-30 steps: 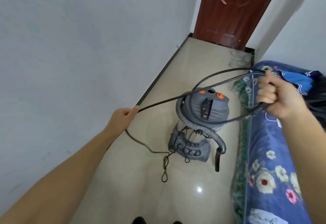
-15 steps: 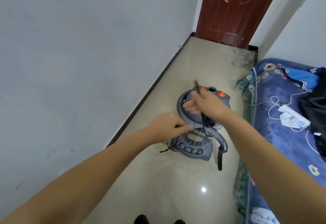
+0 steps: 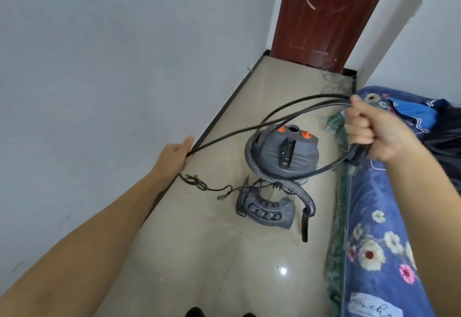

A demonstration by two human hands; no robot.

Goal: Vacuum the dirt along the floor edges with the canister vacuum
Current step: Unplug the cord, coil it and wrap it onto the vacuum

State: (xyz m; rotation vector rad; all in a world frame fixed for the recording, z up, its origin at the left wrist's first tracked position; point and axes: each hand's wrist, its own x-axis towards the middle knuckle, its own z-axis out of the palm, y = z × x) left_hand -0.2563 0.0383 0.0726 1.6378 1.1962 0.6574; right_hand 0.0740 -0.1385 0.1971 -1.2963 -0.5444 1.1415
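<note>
A grey canister vacuum (image 3: 287,157) with two orange knobs stands on the beige tiled floor (image 3: 199,254). Its ribbed hose (image 3: 291,187) curls round the body and ends in a black nozzle (image 3: 304,227) lying on the tiles. A grey base part (image 3: 264,210) lies in front of it. The black power cord (image 3: 274,122) is stretched in loops between my hands. My right hand (image 3: 369,134) grips a bundle of cord loops at the right, above the bed edge. My left hand (image 3: 175,154) holds the cord near the left wall; the rest of the cord trails down, tangled, to the floor.
A grey wall with a dark skirting strip (image 3: 224,109) runs along the left. A brown door (image 3: 324,17) closes the far end. A bed with a blue floral cover (image 3: 379,229) lines the right side. A wire tangle (image 3: 334,79) lies by the door corner.
Half a second ago both hands were together over the vacuum top. They have since spread apart, pulling another length of cord taut, as they were one second ago.
</note>
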